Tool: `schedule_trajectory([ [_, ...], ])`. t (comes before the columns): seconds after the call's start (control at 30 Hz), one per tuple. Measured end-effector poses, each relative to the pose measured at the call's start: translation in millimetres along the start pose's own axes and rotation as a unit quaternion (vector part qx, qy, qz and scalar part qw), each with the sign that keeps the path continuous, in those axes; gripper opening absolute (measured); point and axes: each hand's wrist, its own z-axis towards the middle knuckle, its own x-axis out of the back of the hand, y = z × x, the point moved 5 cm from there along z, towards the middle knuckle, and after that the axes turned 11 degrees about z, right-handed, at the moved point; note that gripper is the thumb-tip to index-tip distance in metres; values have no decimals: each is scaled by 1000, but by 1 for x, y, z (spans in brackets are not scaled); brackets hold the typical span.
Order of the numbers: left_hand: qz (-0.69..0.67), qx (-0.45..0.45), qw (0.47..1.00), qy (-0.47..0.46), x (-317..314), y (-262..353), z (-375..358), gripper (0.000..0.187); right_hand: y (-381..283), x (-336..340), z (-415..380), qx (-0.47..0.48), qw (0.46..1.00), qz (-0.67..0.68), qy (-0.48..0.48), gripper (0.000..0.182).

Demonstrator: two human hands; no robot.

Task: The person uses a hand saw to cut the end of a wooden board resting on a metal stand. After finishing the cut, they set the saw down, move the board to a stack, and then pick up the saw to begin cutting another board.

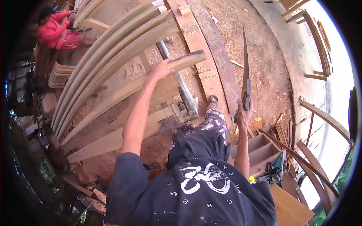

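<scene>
My left hand (160, 71) is closed over a long wooden beam (188, 61), near its dark, weathered end. The beam runs down to the left and rests across a metal pipe (174, 69). In my right hand (245, 113) is a handsaw (247, 81), gripped by its dark handle with the narrow blade pointing up and away from me. The saw is held apart from the beam, off to its right. Beside the beam on the left lie several long, curved wooden pieces (124, 49). Another thick timber (124, 132) lies nearer my body.
A person in red (56, 30) works at wood at upper left. Sawdust covers the ground, where long flat planks (200, 45) lie ahead of my foot. A wooden box with compartments (258, 150) stands at my right. Curved wooden pieces (316, 41) lean along the right side.
</scene>
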Motion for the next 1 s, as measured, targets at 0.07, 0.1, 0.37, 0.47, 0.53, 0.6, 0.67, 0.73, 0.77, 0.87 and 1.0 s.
schedule_trajectory([
  [0.07,7,4,1000,17,-2,0,6,60,-3,-11,5,-20,998,-42,-37,52],
  [0.1,18,-2,999,39,-2,2,4,57,7,-13,12,28,996,-79,-39,52],
  [0.37,30,-25,998,48,-4,5,-2,53,-21,-58,-14,47,997,-49,-28,31],
  [0.47,60,-49,994,75,-5,7,3,54,-37,-67,-57,70,997,4,19,33],
  [0.53,65,-35,995,68,-9,1,3,58,-24,-71,-99,53,996,35,70,37],
  [0.6,64,-83,992,70,-11,-5,11,61,-35,-84,-152,49,992,4,117,40],
  [0.67,52,-105,991,64,-19,-14,10,63,-28,-98,-196,74,988,-44,128,48],
  [0.73,31,-135,989,44,-19,-15,15,66,-32,-124,-235,125,984,32,121,44],
  [0.77,23,-133,990,46,-22,-18,11,66,-34,-135,-251,120,985,43,120,44],
  [0.87,1,-141,986,84,-16,-11,14,68,-38,-157,-282,124,984,48,118,46],
  [1.0,-204,-171,959,101,-23,-2,57,65,-29,-182,-284,108,990,43,81,50],
])
